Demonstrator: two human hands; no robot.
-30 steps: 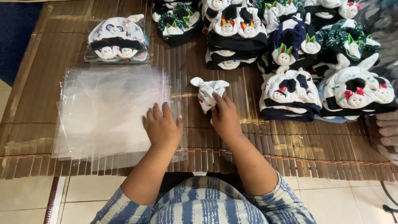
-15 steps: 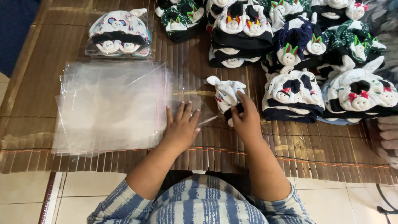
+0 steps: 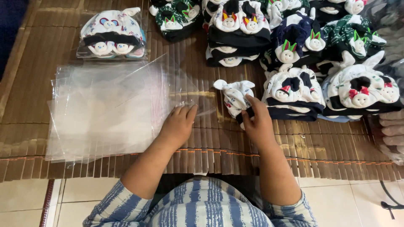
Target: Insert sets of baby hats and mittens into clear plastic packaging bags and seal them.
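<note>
The right hand (image 3: pixel 257 124) pinches a small white printed baby hat (image 3: pixel 235 96) by its dark lower edge; the hat's knotted ears point away from the person. Just left of the hat, the left hand (image 3: pixel 179 125) rests flat, fingers loose, on the near corner of a lifted clear plastic bag (image 3: pixel 168 90), mouth toward the hat. The bag tops a bag stack (image 3: pixel 97 113) on the slatted mat (image 3: pixel 219 147). Whether the left fingertips grip film cannot be made out. Hat piles (image 3: pixel 294 90) sit right of the hat, partly cropped.
</note>
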